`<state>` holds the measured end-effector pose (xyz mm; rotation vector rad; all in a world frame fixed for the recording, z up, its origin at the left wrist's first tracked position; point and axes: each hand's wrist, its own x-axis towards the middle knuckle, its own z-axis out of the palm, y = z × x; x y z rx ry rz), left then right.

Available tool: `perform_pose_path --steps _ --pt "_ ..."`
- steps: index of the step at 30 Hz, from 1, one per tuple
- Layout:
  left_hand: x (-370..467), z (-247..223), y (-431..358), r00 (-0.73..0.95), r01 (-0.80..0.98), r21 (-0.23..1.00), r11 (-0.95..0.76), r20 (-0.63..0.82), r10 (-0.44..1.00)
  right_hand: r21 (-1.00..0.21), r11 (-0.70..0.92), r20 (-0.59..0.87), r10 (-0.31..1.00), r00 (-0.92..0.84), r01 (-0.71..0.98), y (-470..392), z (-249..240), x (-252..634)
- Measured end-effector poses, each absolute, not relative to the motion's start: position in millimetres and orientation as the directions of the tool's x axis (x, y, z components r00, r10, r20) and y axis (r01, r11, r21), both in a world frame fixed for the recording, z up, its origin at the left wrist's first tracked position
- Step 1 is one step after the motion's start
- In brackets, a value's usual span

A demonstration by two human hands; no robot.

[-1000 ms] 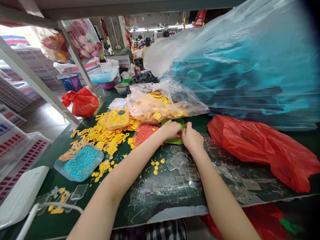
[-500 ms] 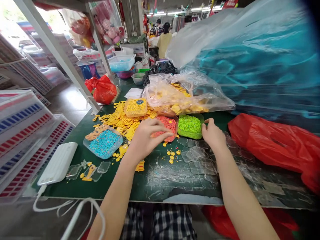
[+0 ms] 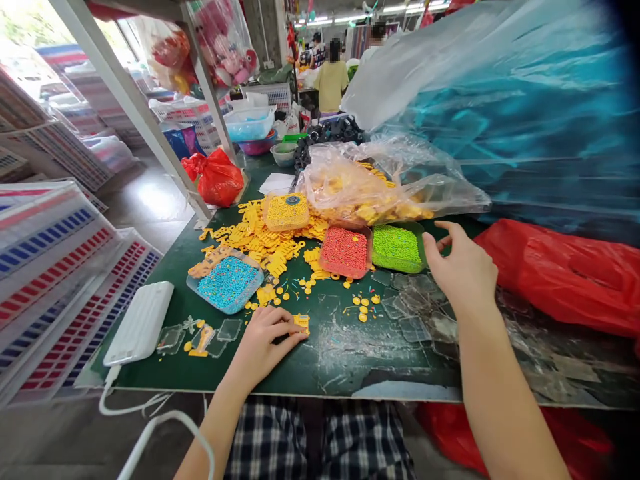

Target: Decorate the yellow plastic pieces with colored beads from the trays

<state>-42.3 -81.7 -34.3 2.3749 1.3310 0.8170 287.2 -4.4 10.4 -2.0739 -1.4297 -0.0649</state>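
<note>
My left hand (image 3: 273, 337) is low over the table, thumb and fingers closed at the edge of a small yellow piece (image 3: 301, 323). Beside the green bead tray (image 3: 398, 248), my right hand (image 3: 457, 263) hovers with thumb and index finger apart and nothing visible between them. Left of the green tray sits the red bead tray (image 3: 345, 251). A blue bead tray (image 3: 227, 283) stands farther left, and a yellow bead tray (image 3: 287, 211) rests on a pile of yellow plastic pieces (image 3: 250, 240). Small yellow discs (image 3: 363, 309) lie in front of the red tray.
A white power bank (image 3: 139, 323) with a cable lies at the left edge. Behind are a clear bag of yellow parts (image 3: 370, 187) and a large blue bag (image 3: 525, 127). A red bag (image 3: 560, 277) lies right; clear plastic squares (image 3: 415, 329) are scattered nearby. People sit far back.
My left hand has moved from above the red tray down and left to the yellow piece. My right hand has shifted right and lifted slightly off the green tray's edge. The view has shifted slightly.
</note>
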Motion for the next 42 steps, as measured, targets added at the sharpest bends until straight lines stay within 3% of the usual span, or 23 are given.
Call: perform_pose_path --steps 2,5,7,9,18,35,42 --pt "-42.3 -35.0 -82.7 0.418 0.681 0.498 -0.537 0.337 0.843 -0.420 0.136 0.498 0.861 0.103 0.897 -18.0 18.7 264.0" --pt "-43.2 -35.7 -82.9 0.424 0.696 0.480 -0.534 0.326 0.845 -0.313 0.668 0.494 0.722 -0.485 0.676 -37.1 15.3 223.9" --pt "-43.8 -35.7 -82.7 0.429 0.704 0.468 -0.534 0.319 0.845 -0.264 0.834 0.368 0.551 -0.749 0.484 -47.1 6.0 201.0" --pt "-44.1 -35.5 -82.4 0.442 0.707 0.454 -0.542 0.314 0.840 -0.245 0.891 0.282 0.442 -0.851 0.382 -53.6 -3.6 185.8" --pt "-42.6 -37.3 -82.6 0.446 0.715 0.449 -0.536 0.296 0.844 -0.257 0.913 0.228 0.376 -0.898 0.317 -55.9 -20.5 176.3" --pt "-40.6 -38.2 -83.0 0.437 0.710 0.458 -0.535 0.310 0.845 -0.242 0.920 0.276 0.370 -0.887 0.308 -55.4 -24.0 176.8" --pt "-40.6 -37.6 -81.7 0.327 0.716 0.505 -0.482 0.368 0.870 -0.205 0.906 0.343 0.420 -0.840 0.369 -50.9 -22.6 179.3"
